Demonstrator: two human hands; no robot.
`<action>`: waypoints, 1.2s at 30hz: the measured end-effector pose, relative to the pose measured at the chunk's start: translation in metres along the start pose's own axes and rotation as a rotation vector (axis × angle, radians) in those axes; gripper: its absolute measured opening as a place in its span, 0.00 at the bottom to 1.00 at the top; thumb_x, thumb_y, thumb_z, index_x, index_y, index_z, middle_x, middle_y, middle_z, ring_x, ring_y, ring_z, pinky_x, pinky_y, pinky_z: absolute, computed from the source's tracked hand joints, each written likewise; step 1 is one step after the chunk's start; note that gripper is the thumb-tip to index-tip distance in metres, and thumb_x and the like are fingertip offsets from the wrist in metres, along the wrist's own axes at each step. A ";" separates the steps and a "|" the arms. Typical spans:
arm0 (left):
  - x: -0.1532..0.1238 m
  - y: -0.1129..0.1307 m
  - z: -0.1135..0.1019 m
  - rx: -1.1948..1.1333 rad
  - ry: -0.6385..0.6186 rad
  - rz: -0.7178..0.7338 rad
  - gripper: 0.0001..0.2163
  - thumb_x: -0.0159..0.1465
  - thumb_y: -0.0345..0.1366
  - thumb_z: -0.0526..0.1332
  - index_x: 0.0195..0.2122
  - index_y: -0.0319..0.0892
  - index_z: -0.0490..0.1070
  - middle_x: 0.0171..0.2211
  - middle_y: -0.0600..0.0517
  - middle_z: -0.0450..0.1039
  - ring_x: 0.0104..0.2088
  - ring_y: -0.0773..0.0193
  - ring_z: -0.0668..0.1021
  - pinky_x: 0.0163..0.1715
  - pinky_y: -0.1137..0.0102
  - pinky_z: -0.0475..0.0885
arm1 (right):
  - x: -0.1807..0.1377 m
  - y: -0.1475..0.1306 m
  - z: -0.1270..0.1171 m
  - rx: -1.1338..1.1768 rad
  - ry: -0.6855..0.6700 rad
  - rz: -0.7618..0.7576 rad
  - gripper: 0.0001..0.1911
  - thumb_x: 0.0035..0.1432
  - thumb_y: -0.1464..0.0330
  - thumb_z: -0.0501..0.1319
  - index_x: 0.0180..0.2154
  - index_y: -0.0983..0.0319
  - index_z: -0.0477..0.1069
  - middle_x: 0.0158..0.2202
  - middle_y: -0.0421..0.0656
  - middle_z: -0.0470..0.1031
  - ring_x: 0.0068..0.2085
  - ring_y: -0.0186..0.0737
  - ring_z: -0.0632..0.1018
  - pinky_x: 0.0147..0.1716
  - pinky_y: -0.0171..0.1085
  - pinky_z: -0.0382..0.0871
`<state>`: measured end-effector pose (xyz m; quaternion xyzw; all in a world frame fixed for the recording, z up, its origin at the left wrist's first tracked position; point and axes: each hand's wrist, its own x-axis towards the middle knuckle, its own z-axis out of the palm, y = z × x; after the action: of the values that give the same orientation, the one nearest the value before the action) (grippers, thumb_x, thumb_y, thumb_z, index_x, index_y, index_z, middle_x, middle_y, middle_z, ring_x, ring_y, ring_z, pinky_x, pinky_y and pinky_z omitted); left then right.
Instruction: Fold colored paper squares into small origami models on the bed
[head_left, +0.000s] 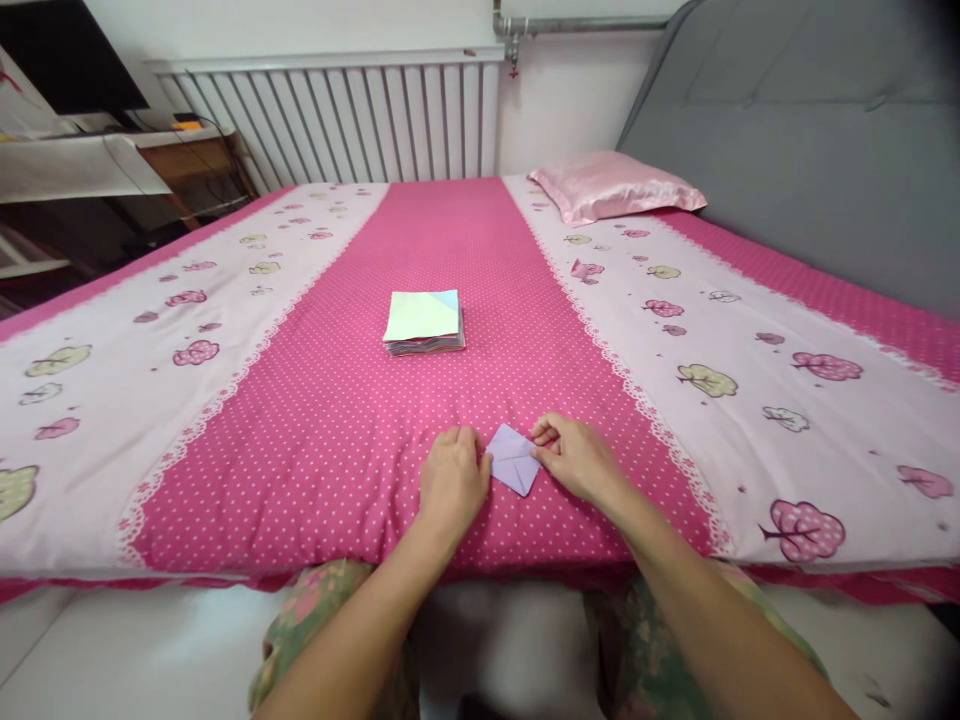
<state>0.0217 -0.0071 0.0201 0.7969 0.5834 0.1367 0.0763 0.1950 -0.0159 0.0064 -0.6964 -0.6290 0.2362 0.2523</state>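
Note:
A small folded sheet of purple paper (513, 459) lies near the front edge of the bed, with crease lines across its face. My left hand (454, 474) is closed at its left corner, thumb against the paper's edge and the other fingers curled on the sheet. On the opposite side, my right hand (574, 455) pinches the right corner between thumb and fingers. Farther back on the pink dotted bedspread (450, 235) sits a stack of coloured paper (424, 318), pale green on top with a light blue corner showing.
A pink satin pillow (616, 186) rests at the back right beside the grey headboard (810, 130). Behind the bed, a white radiator (345, 120) runs along the wall. At the left stands a desk (187, 160) with a black monitor (71, 55).

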 end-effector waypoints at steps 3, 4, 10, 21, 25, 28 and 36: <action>-0.001 0.001 0.001 -0.017 -0.013 0.015 0.06 0.60 0.33 0.54 0.36 0.42 0.69 0.33 0.50 0.69 0.36 0.61 0.72 0.34 0.70 0.64 | -0.001 -0.002 0.001 -0.026 0.002 -0.013 0.05 0.49 0.72 0.59 0.32 0.60 0.70 0.32 0.40 0.76 0.31 0.35 0.75 0.31 0.33 0.64; -0.001 0.002 0.001 -0.032 -0.015 0.027 0.07 0.60 0.33 0.53 0.36 0.43 0.69 0.34 0.50 0.69 0.37 0.61 0.71 0.34 0.70 0.64 | -0.001 -0.003 0.002 -0.043 0.007 -0.015 0.05 0.49 0.71 0.59 0.31 0.59 0.71 0.32 0.40 0.76 0.31 0.36 0.74 0.31 0.33 0.64; -0.003 0.006 0.007 -0.101 0.021 -0.004 0.07 0.60 0.36 0.55 0.33 0.41 0.71 0.35 0.49 0.66 0.37 0.61 0.70 0.37 0.68 0.65 | -0.006 -0.011 0.006 -0.140 0.057 -0.025 0.06 0.50 0.66 0.59 0.30 0.58 0.74 0.33 0.42 0.75 0.35 0.39 0.74 0.35 0.36 0.63; -0.003 0.007 0.016 -0.075 0.095 0.003 0.08 0.56 0.38 0.57 0.33 0.39 0.69 0.34 0.48 0.65 0.37 0.59 0.70 0.38 0.67 0.65 | -0.012 -0.018 0.012 -0.185 0.094 -0.014 0.09 0.48 0.62 0.61 0.32 0.60 0.71 0.35 0.43 0.72 0.38 0.40 0.73 0.35 0.35 0.62; -0.001 0.009 0.017 -0.073 0.082 -0.018 0.07 0.55 0.37 0.58 0.32 0.40 0.69 0.33 0.48 0.65 0.37 0.59 0.69 0.39 0.66 0.65 | -0.013 -0.020 0.016 -0.223 0.111 0.012 0.08 0.48 0.64 0.60 0.32 0.60 0.70 0.35 0.44 0.71 0.36 0.39 0.73 0.32 0.35 0.61; 0.000 0.010 0.017 -0.084 0.078 -0.027 0.07 0.54 0.36 0.59 0.32 0.39 0.68 0.33 0.48 0.65 0.37 0.59 0.69 0.40 0.65 0.65 | -0.013 -0.021 0.017 -0.242 0.123 0.017 0.07 0.49 0.65 0.59 0.32 0.60 0.69 0.35 0.43 0.71 0.35 0.38 0.72 0.32 0.34 0.61; 0.000 0.005 0.017 -0.150 0.080 -0.015 0.05 0.53 0.32 0.57 0.31 0.39 0.69 0.32 0.48 0.64 0.36 0.60 0.69 0.40 0.67 0.65 | -0.010 -0.014 0.013 -0.185 0.098 -0.006 0.05 0.48 0.69 0.59 0.31 0.60 0.70 0.34 0.43 0.72 0.37 0.39 0.73 0.36 0.35 0.62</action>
<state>0.0313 -0.0074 0.0054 0.7787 0.5799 0.2110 0.1135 0.1754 -0.0240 0.0058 -0.7255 -0.6371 0.1419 0.2180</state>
